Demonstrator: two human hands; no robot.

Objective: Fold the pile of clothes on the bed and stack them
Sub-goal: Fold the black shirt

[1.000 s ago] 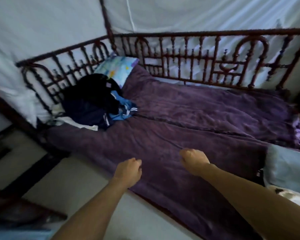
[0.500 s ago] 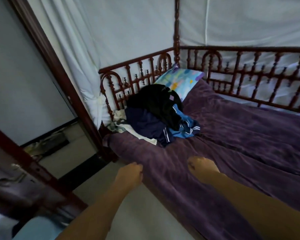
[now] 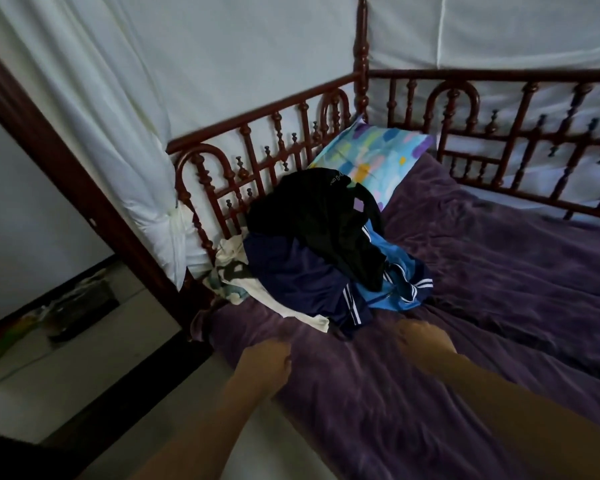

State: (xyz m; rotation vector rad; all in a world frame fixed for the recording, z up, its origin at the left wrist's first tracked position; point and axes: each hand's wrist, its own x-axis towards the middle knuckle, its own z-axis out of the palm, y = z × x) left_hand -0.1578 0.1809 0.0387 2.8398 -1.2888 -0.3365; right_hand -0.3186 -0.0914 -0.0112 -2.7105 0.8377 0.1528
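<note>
head cam | wide-angle, worn — looks forward and down | close over bed (image 3: pixel 499 306) edge | single view

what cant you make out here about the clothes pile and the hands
Head view:
Pile of clothes: garment count, since the black garment and navy garment cover those beneath.
Left hand and right hand: finger pose, backs toward camera, blurred.
Objects on the floor: dim and blurred.
Bed: right side cut by the frame edge.

No lettering can be read on the bed (image 3: pixel 499 271). A small pale mark (image 3: pixel 336 174) near the top of the black garment (image 3: pixel 312 216) in the pile of clothes (image 3: pixel 302 282) is too blurred to make out.
</note>
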